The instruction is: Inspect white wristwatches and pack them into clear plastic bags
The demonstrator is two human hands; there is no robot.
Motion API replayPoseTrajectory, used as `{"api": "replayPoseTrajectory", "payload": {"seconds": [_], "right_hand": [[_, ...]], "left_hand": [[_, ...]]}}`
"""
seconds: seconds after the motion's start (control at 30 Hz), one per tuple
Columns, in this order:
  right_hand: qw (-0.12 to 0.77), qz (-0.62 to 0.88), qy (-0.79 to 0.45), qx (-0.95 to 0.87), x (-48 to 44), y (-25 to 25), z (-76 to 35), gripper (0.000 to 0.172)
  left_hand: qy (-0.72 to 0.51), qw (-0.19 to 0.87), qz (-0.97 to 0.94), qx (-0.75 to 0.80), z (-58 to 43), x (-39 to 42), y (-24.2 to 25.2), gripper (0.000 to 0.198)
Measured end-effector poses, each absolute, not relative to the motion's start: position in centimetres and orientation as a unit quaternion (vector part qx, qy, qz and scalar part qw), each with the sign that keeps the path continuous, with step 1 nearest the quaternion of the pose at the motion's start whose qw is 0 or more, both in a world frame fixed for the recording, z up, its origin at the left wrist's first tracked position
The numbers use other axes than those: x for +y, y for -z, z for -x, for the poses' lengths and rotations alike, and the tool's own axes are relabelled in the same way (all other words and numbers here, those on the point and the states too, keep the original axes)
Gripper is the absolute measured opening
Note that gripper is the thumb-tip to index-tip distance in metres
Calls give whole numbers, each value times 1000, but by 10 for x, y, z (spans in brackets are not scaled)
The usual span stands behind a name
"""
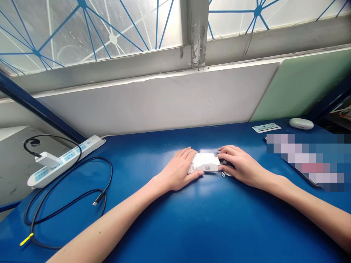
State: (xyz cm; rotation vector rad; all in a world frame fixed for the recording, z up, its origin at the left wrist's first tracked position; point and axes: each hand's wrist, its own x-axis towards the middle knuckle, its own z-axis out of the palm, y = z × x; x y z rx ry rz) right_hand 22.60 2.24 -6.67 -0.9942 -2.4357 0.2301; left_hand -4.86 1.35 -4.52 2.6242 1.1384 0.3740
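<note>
A small white box [204, 160] with a printed square code on its front side lies on the blue table in front of me. My left hand [181, 170] wraps the box's left end, thumb along the near side and fingers over the far side. At the right end, my right hand [239, 165] has its fingers and thumb bent about the box's edge. Between them shows a dark thing [224, 162], mostly hidden, whose kind I cannot make out. A small pale bit sits just below it, under the right thumb.
At the left, a white power strip [72, 157] holds a white charger plug [48, 160], with a black cable [74, 208] looped on the blue table [208, 219]. A printed card [266, 127], a white oval case [301, 124] and a blurred-out flat device [309, 168] lie at the right.
</note>
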Motion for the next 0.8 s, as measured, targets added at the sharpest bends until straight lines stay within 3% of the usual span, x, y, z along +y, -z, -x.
{"api": "replayPoseTrajectory", "payload": {"seconds": [0.47,0.8], "right_hand": [[174,406,-118,-890,30,45,-260,26],[216,401,-119,-882,18,67,-227,35]], "left_hand": [[-137,150,-894,399,49,14,43,57],[-130,149,-895,399,49,14,43,57]]}}
